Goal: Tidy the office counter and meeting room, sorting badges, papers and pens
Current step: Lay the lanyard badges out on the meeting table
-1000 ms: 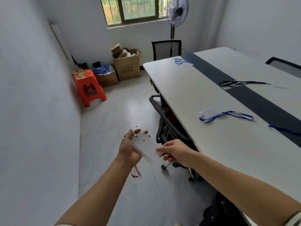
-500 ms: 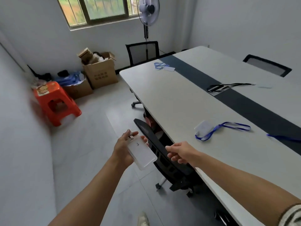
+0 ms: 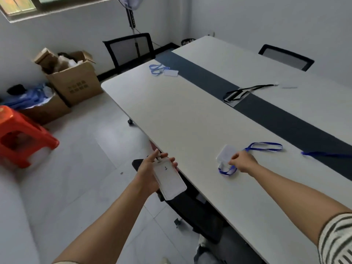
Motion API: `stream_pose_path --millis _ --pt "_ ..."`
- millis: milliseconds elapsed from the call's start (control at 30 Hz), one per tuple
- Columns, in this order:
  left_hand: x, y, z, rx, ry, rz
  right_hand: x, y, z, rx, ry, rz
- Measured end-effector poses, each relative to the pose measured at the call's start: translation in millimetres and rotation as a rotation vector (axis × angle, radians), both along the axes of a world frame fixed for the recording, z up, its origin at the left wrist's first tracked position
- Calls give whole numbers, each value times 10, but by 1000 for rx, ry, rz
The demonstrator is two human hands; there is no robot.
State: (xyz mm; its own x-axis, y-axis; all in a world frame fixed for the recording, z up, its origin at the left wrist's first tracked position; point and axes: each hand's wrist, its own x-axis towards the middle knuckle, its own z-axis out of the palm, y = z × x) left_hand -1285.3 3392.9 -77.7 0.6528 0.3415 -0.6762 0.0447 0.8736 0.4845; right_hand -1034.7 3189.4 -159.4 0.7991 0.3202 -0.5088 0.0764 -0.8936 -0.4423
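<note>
The tidy-up is looking barely underway to me, with the badges being gathered first. The left hand (image 3: 150, 172) is gripping the held badge (image 3: 169, 180), marked with a 3, off the near edge of the table (image 3: 181, 115), above a chair (image 3: 190, 202) tucked under it. I cannot tell whether more cards are lying beneath it. The right hand (image 3: 242, 161) is reaching over the table's near side, its fingers curling round the blue strap (image 3: 266, 146) where it joins the near badge (image 3: 225, 153), which is lying flat on the table, so that pickup seems to be the step in hand. Waiting on the table are a far badge (image 3: 170, 72) with its own blue strap at the far end, a black lanyard (image 3: 247, 90) with a holder lying across the table's dark strip (image 3: 285, 121), and a loose blue strap (image 3: 323, 154) running off at the table's right, its badge out of sight. That is making four badges showing, one held and three lying, plus that fifth strap. A small pale thing (image 3: 289, 87) beyond the black lanyard is too blurred to name. I am seeing no papers and no certain pens, so those sorts appear untouched. Around the table are standing three chairs; beyond its left side two boxes (image 3: 76, 82), one stool (image 3: 19, 134) and one fan (image 3: 131, 16).
</note>
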Motion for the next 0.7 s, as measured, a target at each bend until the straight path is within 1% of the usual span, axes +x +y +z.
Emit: stream_pose_path --millis 167,267,333,400,467,533,700 --pt "279 60 -218 1 93 37 528 212 -300 -238 -105 215" --pt "455 100 -343 10 149 81 691 332 -523 -337 -88 345" --pt "544 94 -384 6 159 102 724 378 -604 -413 -111 399" --pt "632 79 -412 -10 168 131 779 436 -633 -437 -143 405" --pt "686 59 -425 -30 187 145 813 492 -612 -408 -134 387" --pt "718 52 -420 -27 197 143 849 586 -581 -329 -135 405" --pt "668 142 -374 6 186 164 773 1153 -196 81 -114 400"
